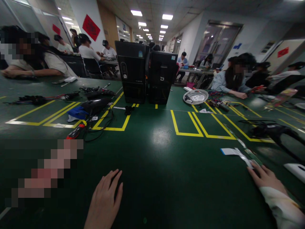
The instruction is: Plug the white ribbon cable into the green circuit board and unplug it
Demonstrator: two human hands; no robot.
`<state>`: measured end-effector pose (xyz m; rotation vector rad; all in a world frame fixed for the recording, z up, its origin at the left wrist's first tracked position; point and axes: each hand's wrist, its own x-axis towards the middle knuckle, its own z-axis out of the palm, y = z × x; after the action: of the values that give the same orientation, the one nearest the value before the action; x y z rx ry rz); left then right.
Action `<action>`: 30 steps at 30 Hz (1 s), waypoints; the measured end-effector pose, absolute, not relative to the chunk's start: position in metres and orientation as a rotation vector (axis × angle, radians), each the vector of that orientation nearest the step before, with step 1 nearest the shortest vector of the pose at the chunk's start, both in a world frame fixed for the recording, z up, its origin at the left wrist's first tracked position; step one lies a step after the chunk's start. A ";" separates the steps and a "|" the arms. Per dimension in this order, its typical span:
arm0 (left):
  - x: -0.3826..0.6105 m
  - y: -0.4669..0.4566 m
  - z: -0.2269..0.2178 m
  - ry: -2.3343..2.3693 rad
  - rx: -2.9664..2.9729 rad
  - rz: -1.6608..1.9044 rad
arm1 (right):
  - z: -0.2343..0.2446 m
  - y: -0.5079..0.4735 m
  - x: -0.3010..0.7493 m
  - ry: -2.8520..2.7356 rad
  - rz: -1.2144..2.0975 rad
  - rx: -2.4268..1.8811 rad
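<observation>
My left hand (105, 197) hovers or rests palm down over the green tabletop (152, 178), its fingers stretched out and holding nothing. At the right, my right hand (269, 178) has its fingers closed on the near end of a long, narrow green circuit board strip (252, 155). A white flat ribbon cable (232, 151) with a blue end runs out to the left from beside those fingers. Whether the strip touches the table is hard to tell. Left of my left hand lies a red-and-black handled tool (76, 131), next to a pixelated patch.
Two black computer towers (133, 73) stand at the far middle. Cables and a blue-and-black item (78, 111) lie at left. A white round basket (195, 96), a black curved frame (269, 128) and a white object (296, 171) are at right. Yellow tape marks the table; people sit around.
</observation>
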<state>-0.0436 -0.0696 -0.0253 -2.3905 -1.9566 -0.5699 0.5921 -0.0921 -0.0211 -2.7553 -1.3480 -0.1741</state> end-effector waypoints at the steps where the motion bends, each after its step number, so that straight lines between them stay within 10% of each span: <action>1: -0.044 -0.069 -0.026 -1.956 -2.392 -0.565 | -0.020 -0.092 0.589 -1.317 -0.136 -2.767; 30: -0.042 -0.069 -0.023 -1.968 -2.386 -0.581 | -0.024 -0.085 0.574 -1.713 -0.185 -2.380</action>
<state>-0.0422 -0.0688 -0.0229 -2.3861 -1.9684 -0.5813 0.5738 -0.0854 -0.0237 -2.3796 -1.7129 -0.1848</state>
